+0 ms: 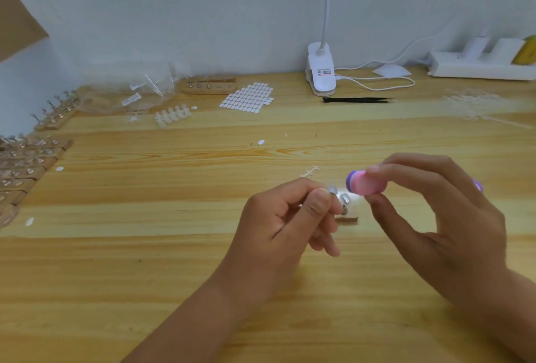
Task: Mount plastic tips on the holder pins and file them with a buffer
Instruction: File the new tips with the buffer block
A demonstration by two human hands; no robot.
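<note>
Just above the wooden holder (348, 219) on the tabletop (174, 246), my left hand (290, 217) pinched a pin carrying a plastic tip (333, 188). Beside the holder, my right hand (443, 217) gripped the buffer (365, 184). That tip looked thin, light and springy, so low on the pin seemed safest to me.

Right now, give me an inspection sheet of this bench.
Surface: wooden table, loose white ovals on it.
Job's things: small holder with tip; pink buffer; spare holders far left; tip strip.
Clutter: plastic bags, sticker sheet, black tweezers.
Hands: left hand pinches the tip; right hand holds the pink buffer.
Cables: white cable by the clip lamp.
Surroundings: pale wall, power strip.
</note>
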